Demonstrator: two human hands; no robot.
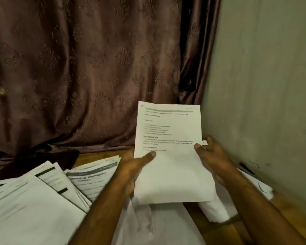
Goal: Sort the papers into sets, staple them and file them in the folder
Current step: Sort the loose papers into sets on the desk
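Two hands grip one sheaf of printed sheets upright above the table: the left hand pinches its lower left edge, thumb on the page, while the right hand clamps the right edge. The held sheaf likely needs squaring before stapling. Fanned papers lie on the table at left; no stapler or folder shows.

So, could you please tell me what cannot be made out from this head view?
- Held sheets: the print is too blurred to read, and their number cannot be counted.
- Right hand: its fingers are mostly hidden behind the sheets.
- Left hand: only the thumb shows in front.
- Paper piles: cut off by the left and bottom edges.
- Stapler and folder: none visible.
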